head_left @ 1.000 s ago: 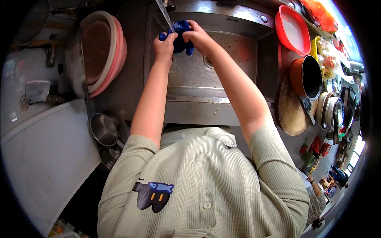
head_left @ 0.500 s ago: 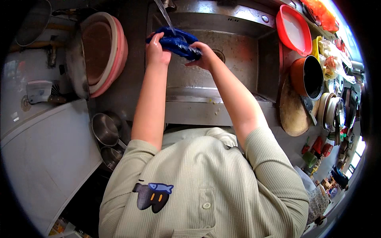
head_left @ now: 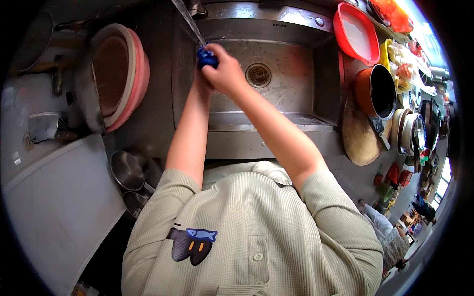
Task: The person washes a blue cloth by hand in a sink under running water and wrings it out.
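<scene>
The steel sink (head_left: 291,101) takes up the upper middle of the view, its floor wet and mostly exposed to the right of the hands. To its left stand the pink basins (head_left: 141,81), tilted toward the viewer, their left part covered by a greyish, curved shape that is hard to make out. To the right lies the wooden cutting board (head_left: 359,140), its upper part hidden behind the orange pot (head_left: 364,94), whose dark inside is too dim to read. The red basin (head_left: 339,32) sits above that pot, beside the sink's upper right corner.

The right hand (head_left: 226,69) is curled, fingers and thumb closing around a bunched blue cloth (head_left: 207,58) over the sink's upper left part. The left hand (head_left: 201,83) is just below and against the right one; it is blurred and mostly covered, so I cannot tell how far its fingers are bent or how much cloth it holds. Only a small wad of the cloth shows; the remainder is hidden by the hands. The drain (head_left: 258,75) lies to their right. A thin water stream (head_left: 189,22), cut off by the upper edge, slants down to the cloth.
</scene>
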`<state>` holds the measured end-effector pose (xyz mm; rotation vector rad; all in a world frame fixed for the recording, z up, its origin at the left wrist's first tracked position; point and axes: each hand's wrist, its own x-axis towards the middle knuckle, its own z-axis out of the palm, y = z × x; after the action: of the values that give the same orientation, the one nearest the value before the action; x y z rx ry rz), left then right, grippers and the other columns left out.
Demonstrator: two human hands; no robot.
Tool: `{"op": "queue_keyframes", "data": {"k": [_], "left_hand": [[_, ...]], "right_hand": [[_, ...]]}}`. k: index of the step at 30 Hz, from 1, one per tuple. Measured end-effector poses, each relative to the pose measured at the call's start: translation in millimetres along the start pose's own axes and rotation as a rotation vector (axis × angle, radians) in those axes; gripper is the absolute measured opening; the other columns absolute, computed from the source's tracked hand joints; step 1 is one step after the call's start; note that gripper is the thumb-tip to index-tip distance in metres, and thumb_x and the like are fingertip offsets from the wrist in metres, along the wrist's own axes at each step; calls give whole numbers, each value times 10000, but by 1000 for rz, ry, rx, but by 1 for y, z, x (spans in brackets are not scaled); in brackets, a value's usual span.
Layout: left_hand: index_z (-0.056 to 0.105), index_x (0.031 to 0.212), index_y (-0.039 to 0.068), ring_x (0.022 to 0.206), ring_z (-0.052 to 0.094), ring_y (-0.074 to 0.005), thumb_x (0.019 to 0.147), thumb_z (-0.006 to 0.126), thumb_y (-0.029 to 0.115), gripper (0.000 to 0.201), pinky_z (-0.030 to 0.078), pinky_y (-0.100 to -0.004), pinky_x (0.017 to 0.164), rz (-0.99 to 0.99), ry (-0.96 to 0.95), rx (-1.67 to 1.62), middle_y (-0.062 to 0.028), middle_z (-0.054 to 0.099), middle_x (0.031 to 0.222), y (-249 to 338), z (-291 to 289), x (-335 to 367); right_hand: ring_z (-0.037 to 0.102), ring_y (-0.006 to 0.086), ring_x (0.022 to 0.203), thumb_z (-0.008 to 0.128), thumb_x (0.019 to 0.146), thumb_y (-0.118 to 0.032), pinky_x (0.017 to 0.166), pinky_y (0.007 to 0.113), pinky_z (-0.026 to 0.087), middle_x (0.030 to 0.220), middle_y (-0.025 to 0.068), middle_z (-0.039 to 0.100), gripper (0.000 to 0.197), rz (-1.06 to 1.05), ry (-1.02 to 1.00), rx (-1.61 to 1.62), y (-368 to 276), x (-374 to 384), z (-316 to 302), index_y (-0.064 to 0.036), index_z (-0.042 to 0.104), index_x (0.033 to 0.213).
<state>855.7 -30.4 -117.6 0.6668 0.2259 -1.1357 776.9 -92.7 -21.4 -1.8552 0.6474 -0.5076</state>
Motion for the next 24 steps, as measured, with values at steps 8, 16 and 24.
{"op": "queue_keyframes", "data": {"k": [8, 16, 24], "left_hand": [[514, 912, 88, 817, 505, -191, 827, 427, 552, 480, 428, -317, 743, 662, -862, -455, -41, 543, 914, -59, 64, -13], [474, 999, 134, 994, 477, -227, 755, 275, 723, 669, 372, -391, 874, 247, -140, 37, -55, 512, 1030, -34, -17, 20], [465, 1165, 94, 1062, 501, -249, 881, 321, 478, 499, 381, -389, 924, 244, 271, 91, -94, 510, 1164, -15, 11, -20]], "right_hand": [[589, 262, 663, 656, 678, -417, 568, 373, 477, 754, 79, 582, 334, -361, -67, -518, 5, -18, -5, -114, 592, 802], [590, 318, 655, 583, 765, -371, 578, 392, 477, 689, 125, 601, 289, -219, -78, -507, 29, 12, 5, -82, 567, 770], [574, 364, 829, 481, 821, -431, 712, 438, 455, 846, 175, 617, 380, 73, -200, -490, 39, 44, 8, -84, 592, 929]]}}
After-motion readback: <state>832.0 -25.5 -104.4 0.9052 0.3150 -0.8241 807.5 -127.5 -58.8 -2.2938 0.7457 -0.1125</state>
